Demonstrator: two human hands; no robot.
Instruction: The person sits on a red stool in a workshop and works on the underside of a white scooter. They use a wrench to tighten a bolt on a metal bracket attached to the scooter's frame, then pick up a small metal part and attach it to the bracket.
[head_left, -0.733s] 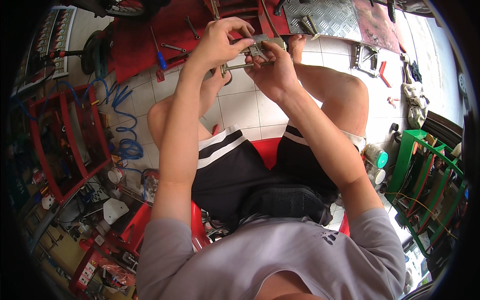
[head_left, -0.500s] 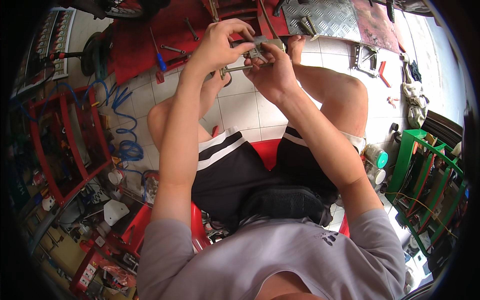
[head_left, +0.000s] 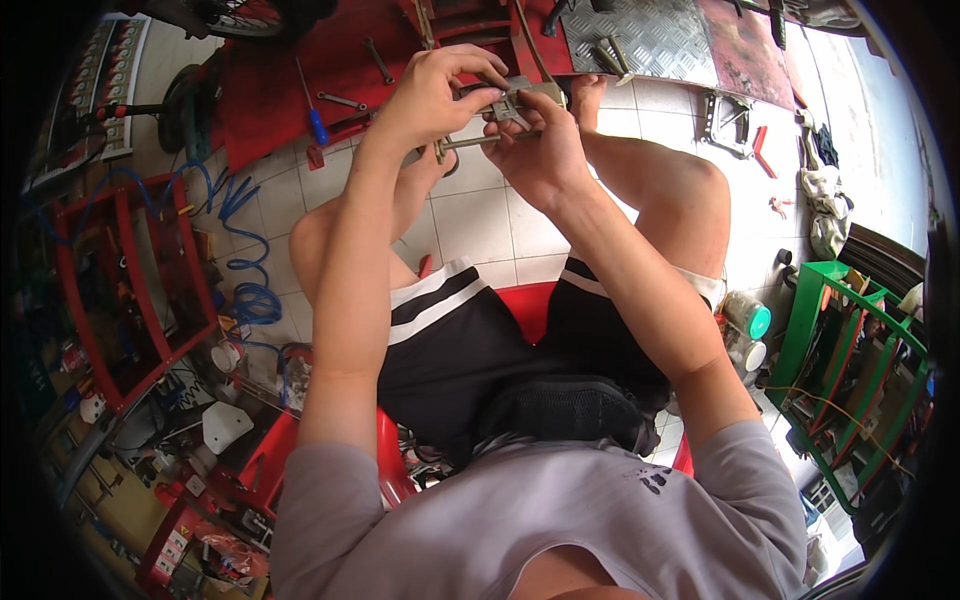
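Note:
A small grey metal part (head_left: 508,108) with a flat, bracket-like shape is between my two hands, above the far tiles. My left hand (head_left: 432,98) comes at it from the left, its thumb and fingertips pinched at the part's edge. From below, my right hand (head_left: 540,155) is closed round the part, thumb on top and fingers curled underneath. A long thin metal rod (head_left: 470,142) lies level just below, running from near my left wrist toward my right fingers. Behind my right fingertips is a brassy metal block (head_left: 545,95); my fingers partly cover where these pieces meet.
Beyond lies a red platform (head_left: 270,110) with a blue-handled screwdriver (head_left: 318,125) and wrenches (head_left: 345,101). Metal pieces (head_left: 612,58) rest on a checkered plate (head_left: 650,40). A red rack (head_left: 135,280) and coiled blue hose (head_left: 255,302) are left, a green rack (head_left: 805,330) right.
My fingers have shifted slightly on the grey metal part, which has turned a little so its flat face shows more. Both hands keep their grip; the whole view has drifted slightly.

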